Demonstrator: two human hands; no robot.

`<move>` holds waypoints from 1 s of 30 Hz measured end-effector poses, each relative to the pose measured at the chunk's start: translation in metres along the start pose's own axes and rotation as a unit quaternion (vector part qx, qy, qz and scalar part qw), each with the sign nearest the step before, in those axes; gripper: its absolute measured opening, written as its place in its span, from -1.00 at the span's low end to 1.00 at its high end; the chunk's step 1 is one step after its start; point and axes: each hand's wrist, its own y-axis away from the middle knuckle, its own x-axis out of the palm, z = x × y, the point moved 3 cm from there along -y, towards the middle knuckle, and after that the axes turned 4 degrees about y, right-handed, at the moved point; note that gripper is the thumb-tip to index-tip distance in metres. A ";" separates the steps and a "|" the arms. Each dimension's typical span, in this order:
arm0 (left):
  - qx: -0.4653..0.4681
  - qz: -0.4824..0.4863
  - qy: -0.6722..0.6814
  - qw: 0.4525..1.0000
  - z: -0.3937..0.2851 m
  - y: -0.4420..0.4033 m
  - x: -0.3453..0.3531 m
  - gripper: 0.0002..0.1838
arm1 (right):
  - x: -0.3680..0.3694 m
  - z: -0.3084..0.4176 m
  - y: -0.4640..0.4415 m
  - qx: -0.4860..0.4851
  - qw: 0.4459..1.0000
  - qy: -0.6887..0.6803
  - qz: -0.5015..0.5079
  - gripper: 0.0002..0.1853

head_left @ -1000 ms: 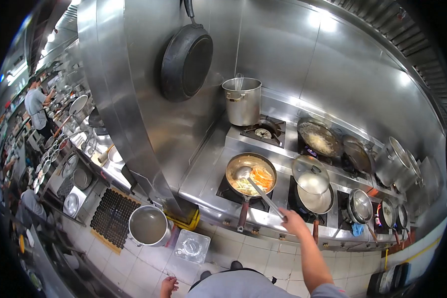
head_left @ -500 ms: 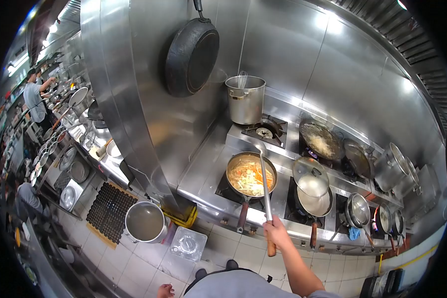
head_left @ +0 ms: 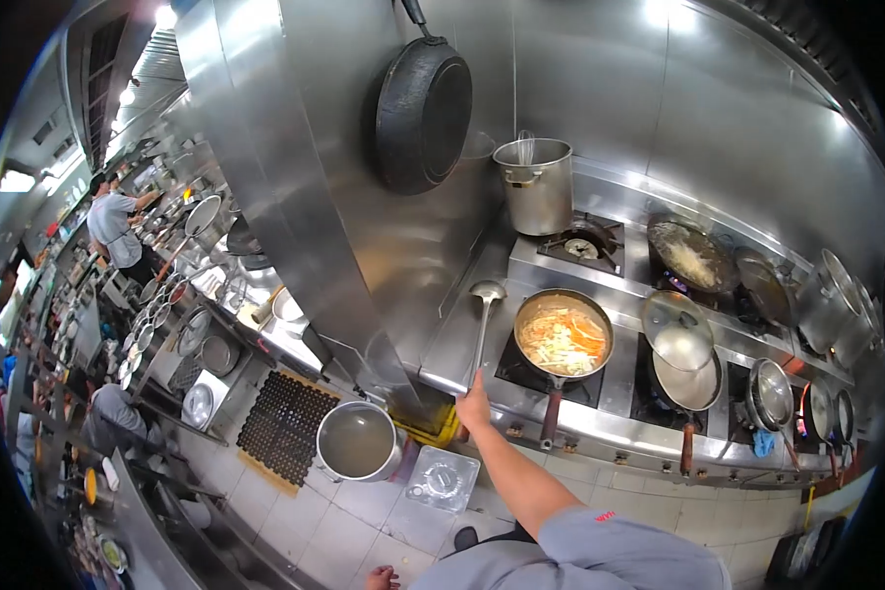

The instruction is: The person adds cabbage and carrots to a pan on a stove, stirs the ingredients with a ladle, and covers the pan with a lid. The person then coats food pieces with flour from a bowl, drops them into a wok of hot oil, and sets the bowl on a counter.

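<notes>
My right hand [head_left: 473,405] is wrapped round the handle of a long metal ladle [head_left: 487,292], left of a frying pan. The ladle's bowl is over the steel stove top, beside the pan's left rim. In the pan [head_left: 563,335] lie pale and orange shredded pieces in sauce; its wooden handle [head_left: 552,417] points toward me and nothing holds it. My left hand [head_left: 383,578] hangs low at the bottom edge, its fingers partly curled, with no object visible in it.
Right of the pan stand a lidded pan [head_left: 688,379], a wok [head_left: 693,258] and more pans. A tall pot [head_left: 538,189] with a whisk is behind. On the floor are a large pot [head_left: 356,442] and a clear-lidded box [head_left: 442,479]. A co-worker [head_left: 118,228] stands far left.
The ladle has left the pan and swung left with my right hand. The view has shifted, so the stove appears further right.
</notes>
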 end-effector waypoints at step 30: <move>0.035 0.017 0.021 0.999 -0.043 0.068 0.131 -0.73 | -0.501 -0.171 -0.200 0.081 0.904 0.343 -0.243 -0.37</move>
